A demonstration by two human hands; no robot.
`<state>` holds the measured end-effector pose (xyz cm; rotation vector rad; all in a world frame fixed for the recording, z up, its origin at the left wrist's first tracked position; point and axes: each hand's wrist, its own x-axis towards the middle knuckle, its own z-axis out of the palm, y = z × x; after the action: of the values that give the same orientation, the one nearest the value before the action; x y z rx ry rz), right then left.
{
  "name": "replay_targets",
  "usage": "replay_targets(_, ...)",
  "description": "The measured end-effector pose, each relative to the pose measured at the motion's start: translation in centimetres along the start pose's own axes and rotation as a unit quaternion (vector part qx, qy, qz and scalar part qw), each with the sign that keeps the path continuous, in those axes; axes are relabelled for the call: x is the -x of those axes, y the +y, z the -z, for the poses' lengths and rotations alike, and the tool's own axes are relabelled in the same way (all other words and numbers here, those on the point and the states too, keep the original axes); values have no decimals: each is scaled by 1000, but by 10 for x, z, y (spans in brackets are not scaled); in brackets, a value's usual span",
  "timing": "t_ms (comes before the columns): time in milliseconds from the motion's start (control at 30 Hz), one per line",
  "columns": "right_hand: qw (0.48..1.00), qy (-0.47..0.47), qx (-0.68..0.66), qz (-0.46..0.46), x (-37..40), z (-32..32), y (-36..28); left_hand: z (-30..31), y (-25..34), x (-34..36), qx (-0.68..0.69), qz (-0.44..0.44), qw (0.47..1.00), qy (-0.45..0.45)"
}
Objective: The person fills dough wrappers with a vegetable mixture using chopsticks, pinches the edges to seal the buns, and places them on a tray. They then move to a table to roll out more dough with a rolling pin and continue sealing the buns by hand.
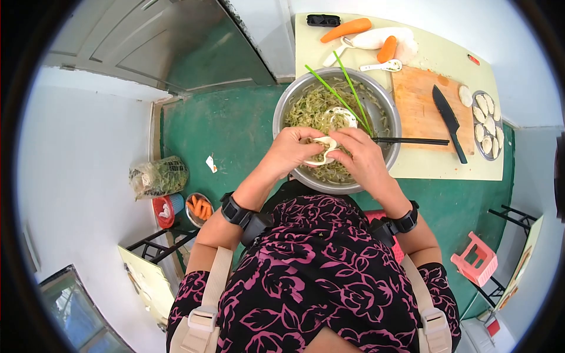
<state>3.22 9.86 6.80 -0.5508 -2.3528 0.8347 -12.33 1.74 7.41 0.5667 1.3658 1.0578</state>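
Over the near part of a large metal bowl, a round white dough wrapper with greenish filling is held between both hands. My left hand pinches its left edge, fingers closed. My right hand grips the upper right edge with thumb and fingers, and the dough is partly folded there. Shredded green filling fills much of the bowl. Another white piece lies on the filling just beyond my hands. Two green sticks and black chopsticks rest across the bowl's rim.
Right of the bowl, a black knife lies on a wooden cutting board. A metal tray holds several dumplings. Carrots, a white radish and a spoon lie behind. A pink stool stands at the right.
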Motion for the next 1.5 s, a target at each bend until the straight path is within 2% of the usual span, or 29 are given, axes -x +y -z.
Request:
replay_targets(100,999,-33,5,13,1,1,1,0,2,0,-3,18,1000,-6)
replay_targets(167,999,-12,25,36,1,-2,2,-2,5,3,13,29,999,8)
replay_targets(267,997,6,56,60,2,-2,3,7,1,3,155,73,985,0)
replay_targets(367,995,4,76,72,5,-2,0,7,-7,3,198,78,977,13)
replay_targets(500,994,-8,68,86,5,-2,-8,1,-2,5,94,19,994,46)
replay_targets(633,997,5,43,58,-2,5,-16,-1,4,6,24,-19,998,63)
replay_targets(700,999,5,32,41,2,1,-11,-1,3,6,6,-31,998,62)
replay_targets(800,998,6,-42,-37,3,-1,-13,-1,0,7,-13,-50,997,60)
replay_targets(1067,997,-25,60,35,0,4,-12,-2,2,7,-83,-65,993,53)
replay_targets(1267,992,3,88,94,2,1,-8,0,2,7,-2,-6,1000,17)
replay_targets(1367,987,25,115,107,5,0,-2,6,2,8,127,39,991,2)
replay_targets(1467,987,43,121,101,8,-1,-7,2,-3,8,167,45,985,17)
replay_targets(1500,987,47,119,95,8,-2,-9,1,-1,8,140,27,990,24)
